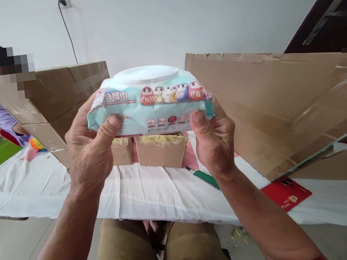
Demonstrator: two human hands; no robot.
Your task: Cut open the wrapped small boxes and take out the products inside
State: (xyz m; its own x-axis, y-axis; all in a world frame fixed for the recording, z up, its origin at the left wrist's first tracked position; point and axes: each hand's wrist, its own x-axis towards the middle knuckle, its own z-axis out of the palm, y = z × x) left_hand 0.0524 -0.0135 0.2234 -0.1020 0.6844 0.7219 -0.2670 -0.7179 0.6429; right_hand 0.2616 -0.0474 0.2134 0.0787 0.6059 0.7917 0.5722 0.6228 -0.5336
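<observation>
A light blue pack of wet wipes [130,114] with a white lid on top is held up in front of me, above the table. Cartoon figures and red icons are printed on its side. My left hand [91,140] grips its left end, thumb pressed on the front. At the other end my right hand [214,135] holds it the same way. Fingers of both hands are partly hidden behind the pack. Below it on the white cloth stand a small cardboard box [160,154] with yellowish shredded filling and a second such box [122,153], partly covered.
Stacked cartons [61,93] rise on the left, beside a person in a purple sleeve [1,115]. On the right leans a large cardboard sheet [284,108]. A green-handled cutter [206,178] and a red phone [287,194] lie on the white cloth [169,202].
</observation>
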